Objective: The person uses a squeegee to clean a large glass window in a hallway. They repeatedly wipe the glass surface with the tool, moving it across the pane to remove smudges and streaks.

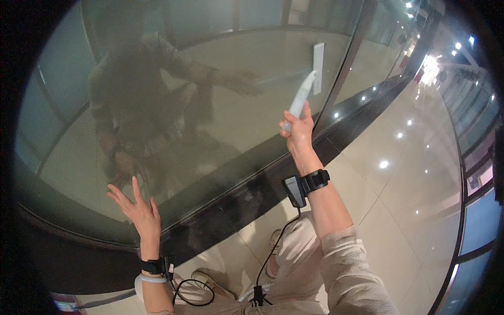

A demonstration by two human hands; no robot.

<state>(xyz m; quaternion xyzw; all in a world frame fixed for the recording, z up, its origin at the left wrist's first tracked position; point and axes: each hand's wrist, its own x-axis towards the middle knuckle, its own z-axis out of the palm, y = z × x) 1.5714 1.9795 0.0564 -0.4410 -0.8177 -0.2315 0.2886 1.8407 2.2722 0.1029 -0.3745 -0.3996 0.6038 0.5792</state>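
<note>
A white window squeegee (pixel 301 98) is gripped by its pale, translucent handle in my right hand (pixel 300 128). Its long, narrow head (pixel 318 69) is set upright at the large glass pane (pixel 236 106), near the pane's right frame. My left hand (pixel 141 214) is raised at the lower left of the glass with fingers spread and nothing in it. Whether its fingertips touch the pane, I cannot tell. My own reflection shows dimly in the glass.
Below the pane runs a dark base ledge (pixel 236 208). Glossy floor tiles (pixel 378 197) reflect ceiling lights and lead down a corridor at right. Both wrists carry black strapped devices (pixel 303 187) with cables; one cable (pixel 271 252) hangs before my legs. Blue-tinted glass panels (pixel 478 224) line the far side.
</note>
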